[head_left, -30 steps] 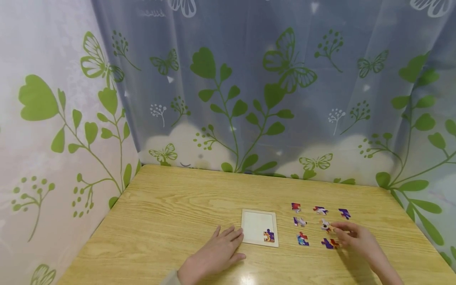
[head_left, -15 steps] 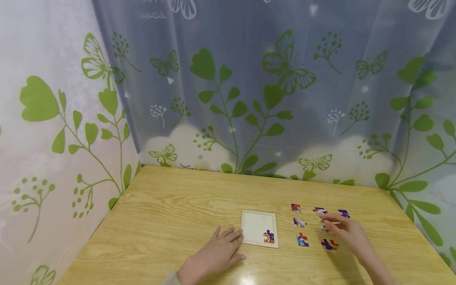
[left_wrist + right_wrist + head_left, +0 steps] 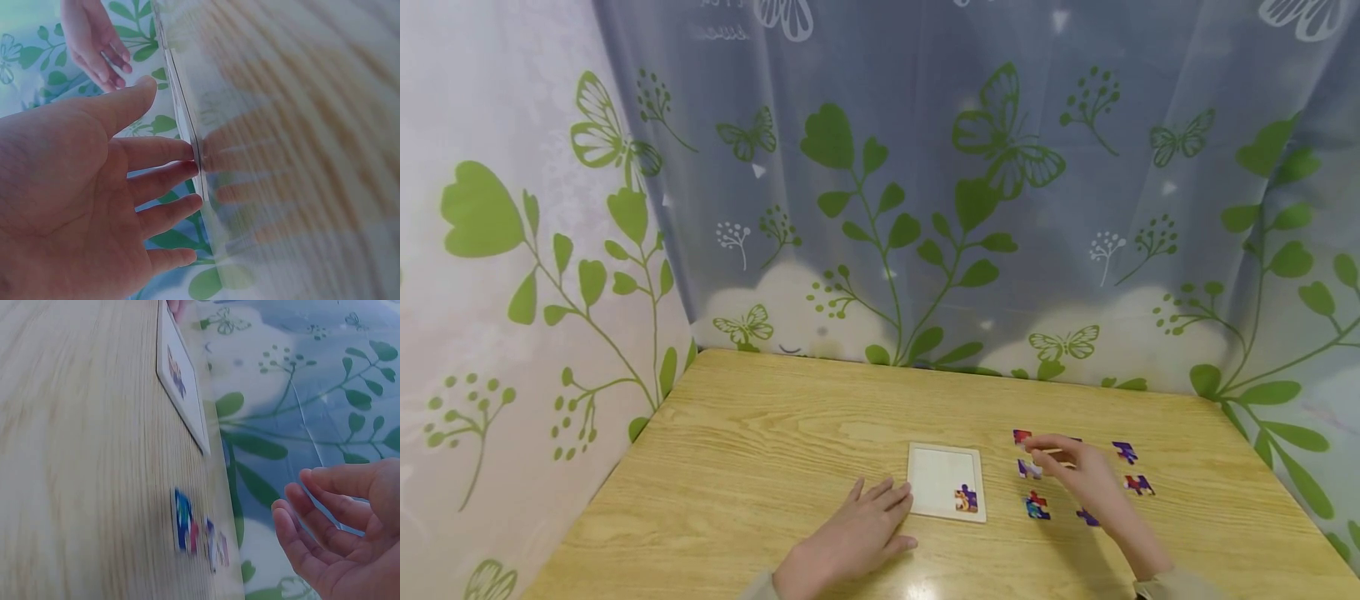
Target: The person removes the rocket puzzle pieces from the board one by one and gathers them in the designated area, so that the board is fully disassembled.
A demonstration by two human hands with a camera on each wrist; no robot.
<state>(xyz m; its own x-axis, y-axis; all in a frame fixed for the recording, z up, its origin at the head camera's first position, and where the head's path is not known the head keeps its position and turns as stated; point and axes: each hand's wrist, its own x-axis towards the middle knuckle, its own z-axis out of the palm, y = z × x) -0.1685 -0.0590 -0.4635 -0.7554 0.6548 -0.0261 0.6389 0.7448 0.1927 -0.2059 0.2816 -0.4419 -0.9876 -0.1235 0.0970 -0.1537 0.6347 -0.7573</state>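
My left hand (image 3: 853,529) rests on the table with its fingers straight, the fingertips touching the left edge of a puzzle board (image 3: 936,467). One purple-and-orange puzzle piece (image 3: 967,498) sits in the board's lower right corner. Over the loose puzzle pieces hovers my right hand (image 3: 1082,475), its fingers loosely bent. In the right wrist view this right hand (image 3: 347,528) holds nothing between thumb and fingers. Near its fingertips lie a red piece (image 3: 1021,436) and a purple-and-white piece (image 3: 1027,470). The hand hides part of the middle pieces.
A blue-and-red piece (image 3: 1037,506) lies nearest the board's right side. Farther right are a purple piece (image 3: 1124,452) and a red-and-purple piece (image 3: 1138,484). The wooden table (image 3: 760,442) meets a printed curtain (image 3: 880,250) at its back edge.
My right hand has moved left across the loose pieces, from the right column toward the left one, uncovering the red-and-purple piece. My left hand and the board have stayed put.
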